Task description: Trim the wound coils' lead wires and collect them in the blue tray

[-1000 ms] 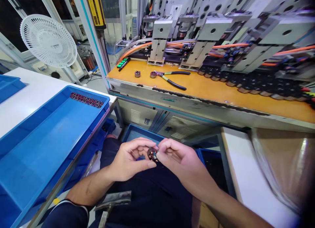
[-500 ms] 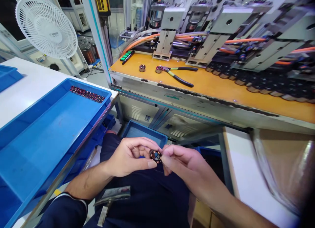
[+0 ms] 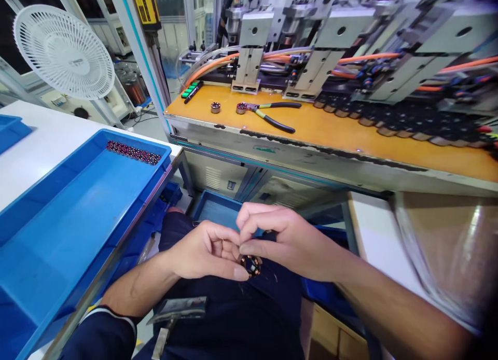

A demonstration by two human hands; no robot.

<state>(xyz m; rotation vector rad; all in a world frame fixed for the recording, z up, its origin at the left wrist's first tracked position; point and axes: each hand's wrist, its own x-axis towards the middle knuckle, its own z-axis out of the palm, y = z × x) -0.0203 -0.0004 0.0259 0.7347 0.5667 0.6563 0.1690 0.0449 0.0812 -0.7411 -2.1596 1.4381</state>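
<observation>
A small round part with a black face and copper windings point(image 3: 252, 265) is pinched between the thumb and fingers of my left hand point(image 3: 208, 253), above my lap. Thin wire ends stick out near it. Just above the part, my right hand point(image 3: 278, 238) has its thumb and fingertips pressed together, close to my left fingertips. Whatever it may hold is too small to make out. On the orange bench stand two similar round parts, one point(image 3: 215, 107) alone and one point(image 3: 241, 108) at the jaws of the pliers point(image 3: 272, 116).
A blue tray point(image 3: 78, 209) at the left holds rows of round parts point(image 3: 133, 152). Machine fixtures point(image 3: 249, 54) and a long row of dark round parts point(image 3: 389, 119) line the bench. A marker point(image 3: 193, 92) and a white fan point(image 3: 66, 51) are farther back.
My right hand has risen and moved left over the round part, off its right side. The part sits slightly lower in my left hand. The whole view has shifted a little.
</observation>
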